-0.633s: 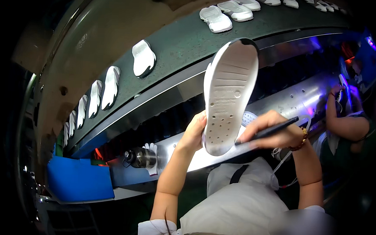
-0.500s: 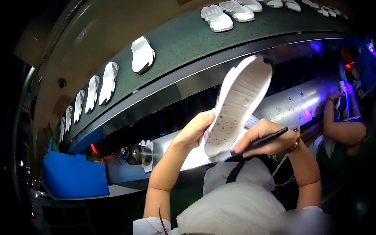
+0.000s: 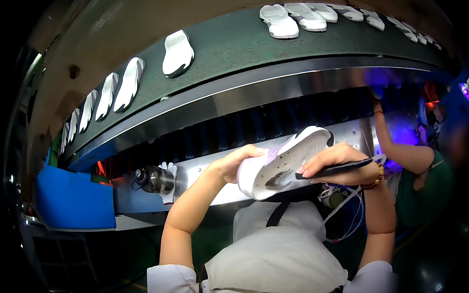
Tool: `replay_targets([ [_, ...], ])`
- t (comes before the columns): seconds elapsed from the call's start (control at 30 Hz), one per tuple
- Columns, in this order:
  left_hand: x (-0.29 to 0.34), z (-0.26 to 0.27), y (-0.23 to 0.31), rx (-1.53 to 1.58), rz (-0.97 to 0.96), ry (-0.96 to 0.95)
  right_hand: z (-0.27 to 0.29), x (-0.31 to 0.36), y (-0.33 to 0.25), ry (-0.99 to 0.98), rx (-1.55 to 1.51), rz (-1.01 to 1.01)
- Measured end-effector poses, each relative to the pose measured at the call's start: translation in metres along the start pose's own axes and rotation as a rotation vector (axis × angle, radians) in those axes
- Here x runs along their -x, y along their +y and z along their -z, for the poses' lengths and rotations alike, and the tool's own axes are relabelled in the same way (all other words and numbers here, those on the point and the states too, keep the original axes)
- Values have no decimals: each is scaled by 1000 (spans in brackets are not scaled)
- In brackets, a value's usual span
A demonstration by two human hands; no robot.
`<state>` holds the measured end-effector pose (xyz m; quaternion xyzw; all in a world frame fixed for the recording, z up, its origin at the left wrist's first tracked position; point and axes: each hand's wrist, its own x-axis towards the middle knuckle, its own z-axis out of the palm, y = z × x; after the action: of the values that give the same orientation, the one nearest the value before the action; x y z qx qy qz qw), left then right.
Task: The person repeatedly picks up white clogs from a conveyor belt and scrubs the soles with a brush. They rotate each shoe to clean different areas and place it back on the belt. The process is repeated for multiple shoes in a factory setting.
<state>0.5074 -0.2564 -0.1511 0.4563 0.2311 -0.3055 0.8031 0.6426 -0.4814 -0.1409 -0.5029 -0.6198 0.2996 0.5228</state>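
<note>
A white shoe sole (image 3: 292, 155) with lilac and black patches on its side wall is tilted in front of me, its hollow inner face toward me. Small holes dot that face. My left hand (image 3: 239, 162) is closed on its left side wall. A black-handled brush (image 3: 338, 170) is gripped in my right hand (image 3: 344, 155), with a beaded bracelet at the wrist. The brush's bristles lie against the sole's inner face, near the rounded end closest to me, where a dark streaky patch shows.
Beyond a metal rail (image 3: 237, 86) runs a green conveyor belt (image 3: 223, 46) carrying several white soles (image 3: 178, 54). On the metal bench (image 3: 197, 171) stand a dark bottle (image 3: 157, 179) and a white glove (image 3: 168, 197). A blue box (image 3: 75, 200) is at left; a co-worker's arm (image 3: 404, 154) reaches in at right.
The sole has been lowered and tipped from upright to slanting. My right hand has brought the brush from the sole's near rim onto its inner face. The co-worker's arm has reached toward the rail.
</note>
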Motion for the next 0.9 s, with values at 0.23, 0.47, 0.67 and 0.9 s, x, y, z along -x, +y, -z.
replay_targets([
  [0.23, 5, 17, -13, 78, -129, 131, -9, 22, 11, 71, -47, 25],
  [0.47, 6, 47, -19, 314, -335, -131, -28, 36, 15, 70, 34, -42],
  [0.67, 7, 38, -10, 199, -365, -60, -18, 36, 35, 315, 10, -34],
  [0.9, -27, 32, -27, 619, -628, -448, -27, 28, 8, 401, 20, 111],
])
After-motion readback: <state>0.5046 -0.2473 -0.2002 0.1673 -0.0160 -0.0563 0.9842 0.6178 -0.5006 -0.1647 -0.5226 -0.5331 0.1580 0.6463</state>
